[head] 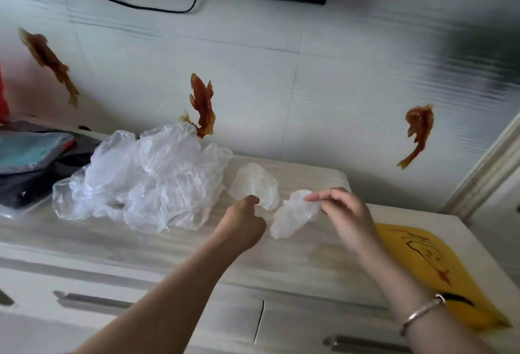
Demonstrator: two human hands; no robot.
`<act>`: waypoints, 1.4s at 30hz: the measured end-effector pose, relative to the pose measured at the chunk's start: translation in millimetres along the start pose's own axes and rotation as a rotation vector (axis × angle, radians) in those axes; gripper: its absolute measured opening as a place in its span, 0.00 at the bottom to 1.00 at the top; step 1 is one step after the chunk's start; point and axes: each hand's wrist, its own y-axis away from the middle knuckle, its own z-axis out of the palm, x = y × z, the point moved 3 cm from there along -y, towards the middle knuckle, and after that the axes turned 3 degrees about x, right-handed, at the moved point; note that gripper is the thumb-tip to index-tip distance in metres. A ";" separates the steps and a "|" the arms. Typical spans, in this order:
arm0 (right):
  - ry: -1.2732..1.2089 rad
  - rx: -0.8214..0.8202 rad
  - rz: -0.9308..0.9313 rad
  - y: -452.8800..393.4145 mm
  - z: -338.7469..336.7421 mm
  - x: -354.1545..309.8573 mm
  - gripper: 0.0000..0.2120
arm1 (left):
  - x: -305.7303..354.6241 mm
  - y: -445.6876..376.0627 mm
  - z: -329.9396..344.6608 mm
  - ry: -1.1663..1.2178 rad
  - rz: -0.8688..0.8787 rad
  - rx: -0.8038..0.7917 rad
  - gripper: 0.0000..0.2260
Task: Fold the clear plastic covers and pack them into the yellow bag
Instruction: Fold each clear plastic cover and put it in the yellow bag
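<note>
A loose heap of clear plastic covers lies on the pale cabinet top. Two folded covers lie to its right: one further back, and another nearer me. My right hand pinches the upper edge of the nearer cover. With its fingers curled, my left hand touches the lower edge of the further cover. The yellow bag, printed with red and black marks, lies flat at the right end of the top, partly under my right forearm.
A stack of folded dark and teal cloth sits at the far left of the top. Behind is a white wall with orange fish stickers and a dark screen above. Drawer handles show on the cabinet front.
</note>
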 end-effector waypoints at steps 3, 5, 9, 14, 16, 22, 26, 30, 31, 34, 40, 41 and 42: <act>-0.234 0.066 0.159 -0.4 -17.9 2.4 0.19 | 4.8 0.6 7.9 0.031 -0.018 0.020 0.16; -0.425 0.059 0.236 2.4 -24.8 -0.6 0.19 | 10.5 1.4 14.6 0.156 -0.043 -0.002 0.14; -0.687 0.017 0.347 10.4 -33.9 -6.4 0.15 | 26.4 14.1 28.7 0.621 -0.233 -0.256 0.17; -0.755 0.035 0.410 15.4 -43.1 -6.6 0.14 | 38.8 24.2 33.5 0.862 -0.212 -0.340 0.08; -0.714 0.039 0.450 16.4 -44.8 -2.5 0.10 | 42.7 23.5 31.9 0.877 -0.142 -0.252 0.06; -0.394 -0.217 0.588 22.3 -43.4 8.2 0.23 | 46.1 22.7 28.9 0.818 -0.070 -0.112 0.08; -0.290 -0.125 0.584 23.9 -40.1 16.1 0.18 | 50.1 24.4 30.2 0.819 -0.047 -0.125 0.12; -0.352 -0.005 0.521 18.2 -41.3 15.2 0.04 | 51.8 22.7 33.7 0.973 -0.110 -0.324 0.24; -0.356 0.005 0.505 16.9 -41.3 14.2 0.03 | 50.4 21.5 34.9 1.024 -0.154 -0.352 0.27; -0.337 -0.023 0.475 16.3 -39.2 11.1 0.06 | 44.3 19.2 37.9 1.129 -0.275 -0.389 0.24; -0.221 -0.087 0.406 17.2 -27.3 9.1 0.11 | 44.3 17.5 39.2 1.033 -0.193 -0.313 0.03; -0.245 -0.070 0.409 16.2 -27.0 9.7 0.12 | 43.8 16.1 37.4 1.049 -0.197 -0.271 0.03; -0.274 -0.047 0.414 15.3 -27.7 9.6 0.13 | 42.3 13.6 35.7 1.068 -0.200 -0.248 0.02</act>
